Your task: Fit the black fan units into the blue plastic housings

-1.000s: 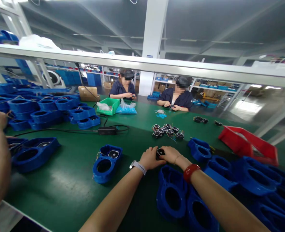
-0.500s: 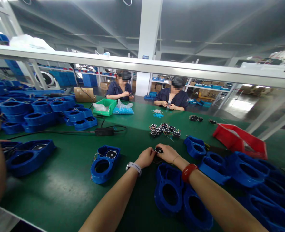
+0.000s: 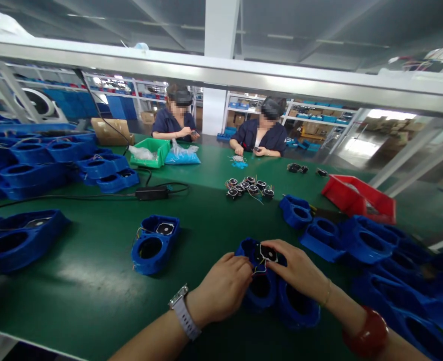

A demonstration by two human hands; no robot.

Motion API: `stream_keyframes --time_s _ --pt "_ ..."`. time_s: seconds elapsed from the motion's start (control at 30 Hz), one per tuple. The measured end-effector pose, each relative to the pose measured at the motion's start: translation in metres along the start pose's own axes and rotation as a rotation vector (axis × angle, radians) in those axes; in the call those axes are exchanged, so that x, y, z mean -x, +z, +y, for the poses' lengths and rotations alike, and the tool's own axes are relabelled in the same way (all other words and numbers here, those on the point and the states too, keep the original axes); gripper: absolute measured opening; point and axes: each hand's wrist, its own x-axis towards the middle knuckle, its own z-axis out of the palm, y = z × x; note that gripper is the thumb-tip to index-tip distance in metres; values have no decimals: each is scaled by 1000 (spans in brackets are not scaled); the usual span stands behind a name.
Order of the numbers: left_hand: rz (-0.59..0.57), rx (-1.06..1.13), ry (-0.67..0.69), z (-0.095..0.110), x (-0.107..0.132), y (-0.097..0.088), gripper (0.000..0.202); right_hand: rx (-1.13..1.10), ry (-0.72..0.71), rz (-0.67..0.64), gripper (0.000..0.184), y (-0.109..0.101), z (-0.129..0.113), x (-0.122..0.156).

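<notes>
My right hand [image 3: 294,265] grips a small black motor [image 3: 268,253] with a silver-edged face between thumb and fingers. The motor is over the upper recess of a blue plastic housing [image 3: 259,301], tilted; whether it touches the housing's floor is hidden. Thin yellow and white wires [image 3: 259,266] run from it towards my left hand [image 3: 227,283]. That hand is closed at the housing's left rim, and what its fingertips pinch is hidden. A second blue housing [image 3: 300,306] lies against the first, under my right wrist. To the left stands another blue housing [image 3: 156,245] with a motor in it.
Several loose motors [image 3: 249,187] lie mid-table. More blue housings [image 3: 372,240] crowd the right, beside a red bin [image 3: 357,198]. A black power adapter [image 3: 152,193], a green bin [image 3: 150,153] and stacked housings [image 3: 29,165] stand left. Two people [image 3: 261,130] sit opposite.
My hands have come nearer and lower, bringing the motor from behind the blue housing to over its recess. The view has tilted down. The person opposite on the right has reached towards the small parts.
</notes>
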Motion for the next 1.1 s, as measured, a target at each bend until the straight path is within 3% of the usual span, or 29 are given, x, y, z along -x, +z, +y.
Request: stream_keyframes --time_s 0.13,0.33,0.77,0.93,1.1 --pt "-3 -65 37 -2 2 12 19 86 19 11 33 12 6 3" --pt "19 -83 38 -1 3 14 16 303 16 -70 36 6 1 6" --pt "-24 -196 -64 17 2 26 18 141 10 -35 38 4 12 7" --pt "-25 -189 -87 18 -1 32 20 261 2 -103 34 6 10 8" --pt "-42 -177 -21 12 -1 28 19 407 -82 -116 30 10 12 14"
